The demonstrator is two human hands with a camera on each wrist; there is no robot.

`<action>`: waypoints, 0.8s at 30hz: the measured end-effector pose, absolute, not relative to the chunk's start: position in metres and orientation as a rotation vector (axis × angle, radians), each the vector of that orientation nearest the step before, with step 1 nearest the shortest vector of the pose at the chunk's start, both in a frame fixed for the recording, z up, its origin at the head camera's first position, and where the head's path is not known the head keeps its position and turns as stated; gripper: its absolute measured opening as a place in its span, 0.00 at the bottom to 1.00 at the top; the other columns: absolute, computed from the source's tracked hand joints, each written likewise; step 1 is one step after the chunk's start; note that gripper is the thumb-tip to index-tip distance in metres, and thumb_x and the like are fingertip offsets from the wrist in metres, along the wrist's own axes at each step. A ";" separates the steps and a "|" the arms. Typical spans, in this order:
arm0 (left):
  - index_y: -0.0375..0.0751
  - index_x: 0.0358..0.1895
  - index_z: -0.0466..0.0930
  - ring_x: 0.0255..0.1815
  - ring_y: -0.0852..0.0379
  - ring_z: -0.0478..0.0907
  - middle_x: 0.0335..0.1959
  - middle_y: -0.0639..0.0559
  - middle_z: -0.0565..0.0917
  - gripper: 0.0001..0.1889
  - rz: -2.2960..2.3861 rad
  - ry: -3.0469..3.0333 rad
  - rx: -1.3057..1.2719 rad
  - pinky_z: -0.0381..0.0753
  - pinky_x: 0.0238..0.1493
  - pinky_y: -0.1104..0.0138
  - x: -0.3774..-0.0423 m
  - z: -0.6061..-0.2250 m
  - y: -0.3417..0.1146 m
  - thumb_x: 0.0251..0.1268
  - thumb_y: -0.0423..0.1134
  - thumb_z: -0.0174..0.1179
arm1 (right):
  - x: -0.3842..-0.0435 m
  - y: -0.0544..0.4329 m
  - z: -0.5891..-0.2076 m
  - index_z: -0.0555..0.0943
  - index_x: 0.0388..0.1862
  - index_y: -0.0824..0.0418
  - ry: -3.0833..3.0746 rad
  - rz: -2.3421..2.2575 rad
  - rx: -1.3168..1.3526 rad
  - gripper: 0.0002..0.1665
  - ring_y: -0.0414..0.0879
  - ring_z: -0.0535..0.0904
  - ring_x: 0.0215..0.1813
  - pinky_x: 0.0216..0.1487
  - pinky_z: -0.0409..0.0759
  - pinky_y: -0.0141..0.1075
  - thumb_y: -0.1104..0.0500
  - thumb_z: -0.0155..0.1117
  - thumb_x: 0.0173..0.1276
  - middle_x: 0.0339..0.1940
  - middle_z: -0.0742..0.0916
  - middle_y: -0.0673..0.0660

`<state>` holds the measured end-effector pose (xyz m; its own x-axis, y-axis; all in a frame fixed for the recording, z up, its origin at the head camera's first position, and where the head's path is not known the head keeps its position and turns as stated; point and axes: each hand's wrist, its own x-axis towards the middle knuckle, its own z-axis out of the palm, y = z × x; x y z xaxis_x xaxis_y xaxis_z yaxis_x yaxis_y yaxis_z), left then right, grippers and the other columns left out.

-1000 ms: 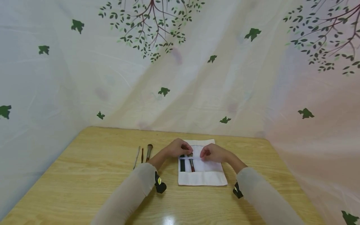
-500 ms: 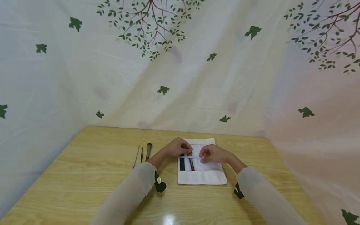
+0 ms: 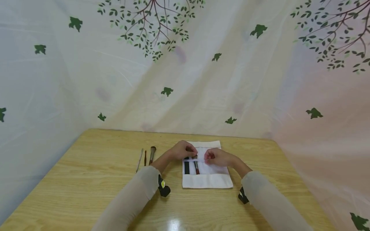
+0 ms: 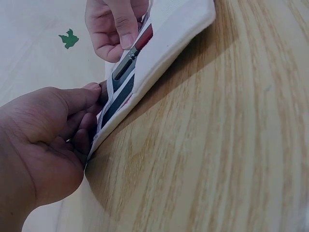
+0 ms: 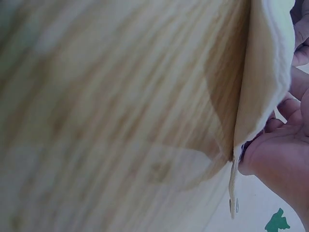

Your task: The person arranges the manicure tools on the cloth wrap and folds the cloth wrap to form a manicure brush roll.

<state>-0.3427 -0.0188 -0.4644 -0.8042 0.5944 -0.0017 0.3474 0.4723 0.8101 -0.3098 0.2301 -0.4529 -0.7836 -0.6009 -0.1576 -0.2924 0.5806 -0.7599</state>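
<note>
A white fabric brush roll lies spread on the table. Toward its left side a brush with a reddish-brown handle end is tucked under a white elastic band. Left of that brush sits a flat black item, also under the band. My left hand pinches the brush's head end above the band, between thumb and fingers. Across from it my right hand pinches the band just right of the brush. In the right wrist view the roll's edge hides most of the right fingertips.
Left of the roll lie a thin metal tool, a slim reddish-brown tool and a thick brush, partly behind the left forearm. A pale curtain with leaf prints hangs around the wooden table.
The right fingers have drawn slightly closer together at the band. The left hand keeps its pinch on the brush, and the view has tilted a little.
</note>
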 end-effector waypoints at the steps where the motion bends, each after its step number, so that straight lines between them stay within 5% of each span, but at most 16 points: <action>1: 0.41 0.43 0.90 0.34 0.64 0.78 0.37 0.55 0.88 0.05 1.247 2.440 0.806 0.76 0.37 0.71 -0.343 -0.465 -0.019 0.71 0.35 0.66 | -0.310 0.230 -0.453 0.79 0.41 0.68 2.407 -1.058 -0.729 0.03 0.45 0.73 0.38 0.41 0.73 0.35 0.67 0.63 0.74 0.33 0.81 0.52; 15: 0.41 0.43 0.90 0.32 0.65 0.77 0.35 0.55 0.88 0.05 1.237 2.459 0.837 0.75 0.36 0.72 -0.344 -0.467 -0.017 0.71 0.35 0.66 | -0.310 0.228 -0.451 0.83 0.43 0.64 2.390 -1.048 -0.593 0.04 0.46 0.74 0.39 0.45 0.72 0.39 0.66 0.66 0.72 0.33 0.81 0.53; 24: 0.41 0.43 0.90 0.32 0.65 0.77 0.35 0.56 0.88 0.05 1.228 2.461 0.844 0.75 0.35 0.71 -0.346 -0.468 -0.018 0.71 0.36 0.66 | -0.314 0.229 -0.453 0.83 0.43 0.62 2.395 -1.040 -0.569 0.07 0.46 0.75 0.44 0.50 0.73 0.39 0.67 0.57 0.77 0.39 0.83 0.51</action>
<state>-0.3457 -0.0176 -0.4680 -0.7961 0.6048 0.0230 0.3819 0.4725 0.7943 -0.3136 0.2287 -0.4527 -0.8063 -0.5370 -0.2479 -0.1854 0.6274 -0.7563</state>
